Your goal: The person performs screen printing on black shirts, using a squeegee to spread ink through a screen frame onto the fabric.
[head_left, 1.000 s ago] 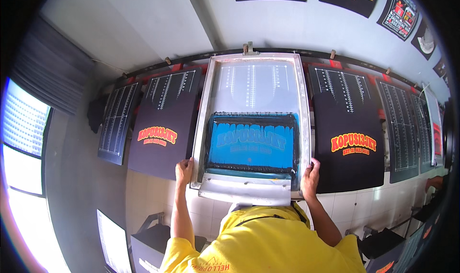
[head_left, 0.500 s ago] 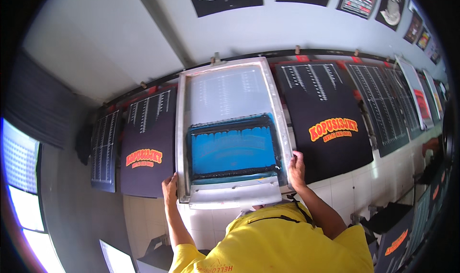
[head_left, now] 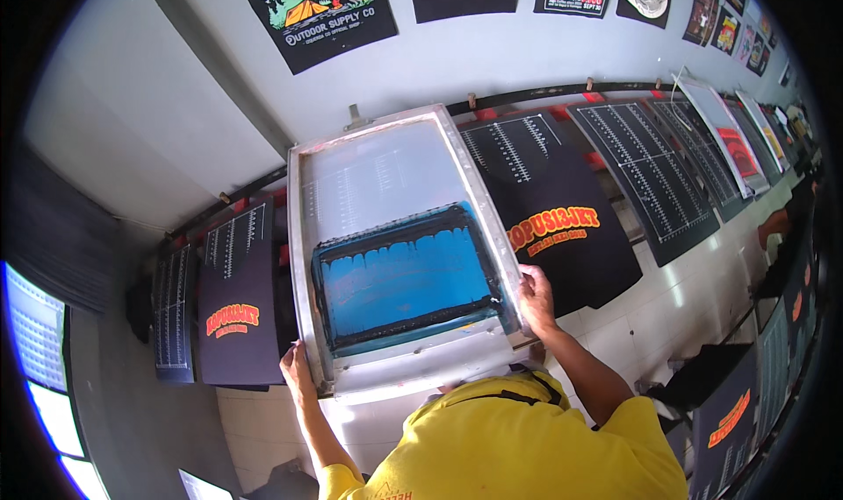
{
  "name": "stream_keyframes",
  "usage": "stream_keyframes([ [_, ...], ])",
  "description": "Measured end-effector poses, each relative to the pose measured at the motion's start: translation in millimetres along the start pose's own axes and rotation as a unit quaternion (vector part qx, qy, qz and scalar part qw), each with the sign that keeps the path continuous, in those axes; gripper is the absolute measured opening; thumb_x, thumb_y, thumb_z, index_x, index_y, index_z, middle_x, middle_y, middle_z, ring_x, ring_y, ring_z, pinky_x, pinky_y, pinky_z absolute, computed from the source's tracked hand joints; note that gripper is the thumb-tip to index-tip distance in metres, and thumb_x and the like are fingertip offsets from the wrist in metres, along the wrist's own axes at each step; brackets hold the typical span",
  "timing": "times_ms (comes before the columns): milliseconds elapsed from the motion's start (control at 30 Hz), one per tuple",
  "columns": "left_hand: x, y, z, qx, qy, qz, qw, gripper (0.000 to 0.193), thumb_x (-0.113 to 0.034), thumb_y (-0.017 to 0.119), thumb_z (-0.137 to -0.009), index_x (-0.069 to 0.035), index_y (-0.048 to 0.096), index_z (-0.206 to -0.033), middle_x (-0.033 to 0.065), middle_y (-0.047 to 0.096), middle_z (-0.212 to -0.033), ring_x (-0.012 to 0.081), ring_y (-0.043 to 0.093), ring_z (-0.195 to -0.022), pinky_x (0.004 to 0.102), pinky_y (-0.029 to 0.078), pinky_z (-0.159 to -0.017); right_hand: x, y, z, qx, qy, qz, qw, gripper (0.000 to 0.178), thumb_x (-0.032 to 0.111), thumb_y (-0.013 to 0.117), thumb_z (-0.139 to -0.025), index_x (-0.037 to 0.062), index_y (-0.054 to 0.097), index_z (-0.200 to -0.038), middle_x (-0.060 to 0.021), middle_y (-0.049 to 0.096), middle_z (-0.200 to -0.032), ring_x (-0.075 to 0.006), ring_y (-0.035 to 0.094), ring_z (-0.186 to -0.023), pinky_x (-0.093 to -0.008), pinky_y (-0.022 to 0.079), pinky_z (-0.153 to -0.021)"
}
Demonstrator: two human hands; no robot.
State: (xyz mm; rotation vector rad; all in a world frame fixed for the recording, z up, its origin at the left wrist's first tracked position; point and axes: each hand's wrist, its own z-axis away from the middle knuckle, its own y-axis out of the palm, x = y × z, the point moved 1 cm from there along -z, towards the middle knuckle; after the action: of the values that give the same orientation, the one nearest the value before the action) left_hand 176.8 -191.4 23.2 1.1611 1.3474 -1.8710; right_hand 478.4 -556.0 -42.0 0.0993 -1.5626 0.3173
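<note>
Printing screen (head_left: 399,263) spans the space between the person's left grip (head_left: 298,374), clamped on its edge at seven o'clock, and right grip (head_left: 536,301), clamped at four; a black panel (head_left: 559,193) lies at two.

Framed screen (head_left: 399,267) between left shirt (head_left: 235,280) and right shirt (head_left: 580,272); posters (head_left: 320,39) on wall (head_left: 421,70) behind; window (head_left: 35,324) far left.

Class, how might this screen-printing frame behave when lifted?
The screen-printing frame is probably stiff, judging by its straight, solid-looking sides. Its mesh may be delicate, since white markings show through it. The left hand and right hand grip its near end, so the far end might dip.
</note>
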Motion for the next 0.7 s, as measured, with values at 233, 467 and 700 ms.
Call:
stream_keyframes([
  [233, -43, 145, 106, 0.027, 0.000, 0.077, 0.997, 0.028, -0.022, 0.059, -0.088, 0.005, 0.066, -0.089, -0.0044, 0.050, -0.064, 0.0056, 0.038, -0.058, 0.0240, 0.031, -0.051, -11, -176, -54, -0.039, -0.085, 0.068, 0.993, 0.022, 0.005, 0.048, -0.093, 0.0018, 0.055, -0.114, -0.0054, 0.060, -0.099, -0.0123, 0.056, -0.088, -0.0270, 0.045, -0.082],
  [467, -60, 257, 181, 0.064, -0.024, 0.080, 0.994, 0.034, -0.023, 0.059, -0.087, 0.008, 0.065, -0.098, 0.0047, 0.063, -0.074, 0.0102, 0.053, -0.065, 0.0251, 0.044, -0.061, -6, -311, -95, -0.063, -0.012, 0.145, 0.987, 0.026, -0.001, 0.046, -0.088, 0.0024, 0.058, -0.110, -0.0053, 0.059, -0.088, -0.0120, 0.054, -0.078, -0.0267, 0.044, -0.071],
  [700, -79, 308, 190, 0.044, 0.014, -0.001, 0.999, 0.040, -0.030, 0.057, -0.082, 0.006, 0.066, -0.094, 0.0168, 0.066, -0.073, 0.0195, 0.061, -0.067, 0.0309, 0.047, -0.066, -31, -350, -138, -0.080, -0.014, 0.183, 0.980, 0.027, -0.003, 0.047, -0.085, 0.0024, 0.061, -0.108, -0.0095, 0.062, -0.094, -0.0156, 0.057, -0.081, -0.0279, 0.045, -0.074],
])
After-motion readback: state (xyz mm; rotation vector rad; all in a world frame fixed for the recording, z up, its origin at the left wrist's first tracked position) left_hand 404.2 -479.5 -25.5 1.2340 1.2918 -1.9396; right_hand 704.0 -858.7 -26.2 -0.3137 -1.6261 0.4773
